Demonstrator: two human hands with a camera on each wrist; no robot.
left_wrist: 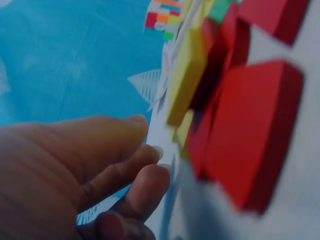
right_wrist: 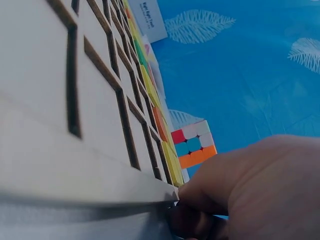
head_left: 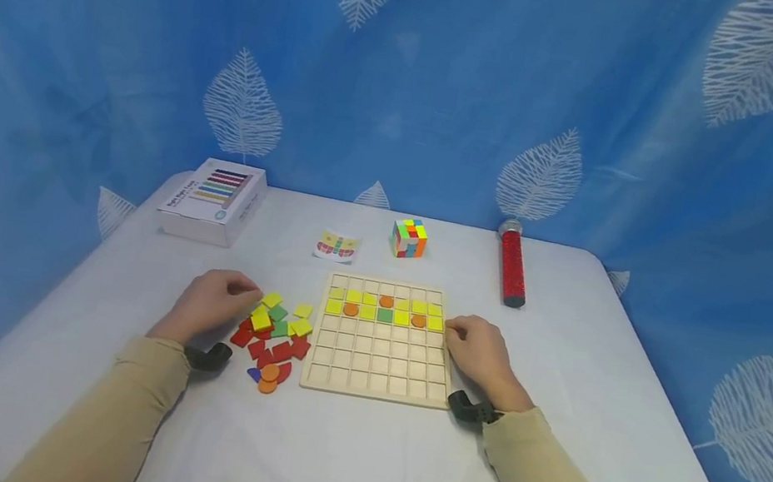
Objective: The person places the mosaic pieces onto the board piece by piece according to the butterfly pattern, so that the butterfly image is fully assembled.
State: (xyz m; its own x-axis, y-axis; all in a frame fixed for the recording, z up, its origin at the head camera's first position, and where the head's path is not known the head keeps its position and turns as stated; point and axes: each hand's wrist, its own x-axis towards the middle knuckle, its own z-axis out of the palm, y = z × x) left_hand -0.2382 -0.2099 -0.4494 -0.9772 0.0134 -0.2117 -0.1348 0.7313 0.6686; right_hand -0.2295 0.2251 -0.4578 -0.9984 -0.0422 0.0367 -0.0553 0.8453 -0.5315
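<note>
My left hand (head_left: 213, 300) is at the left of a loose pile of wooden tiles. In the left wrist view its fingers (left_wrist: 145, 187) are bent loosely with nothing between them, close to a yellow tile (left_wrist: 187, 77) and a red tile (left_wrist: 250, 130). The pile also has green tiles (head_left: 280, 329), orange discs (head_left: 269, 372) and a partly hidden blue piece (head_left: 254, 373). My right hand (head_left: 482, 353) grips the right edge of a wooden grid board (head_left: 372, 398); some fingertips are hidden. Yellow squares (head_left: 436, 324), orange discs (head_left: 350, 309) and a green square (head_left: 385, 316) fill its top two rows.
Behind the board lie a pattern card (head_left: 336, 246) and a puzzle cube (head_left: 409, 239). A white box (head_left: 213, 201) stands at the back left, and a red tube with a silvery end (head_left: 512, 265) lies at the back right. A blue leaf-print curtain (head_left: 407, 109) hangs behind the white table (head_left: 320, 467).
</note>
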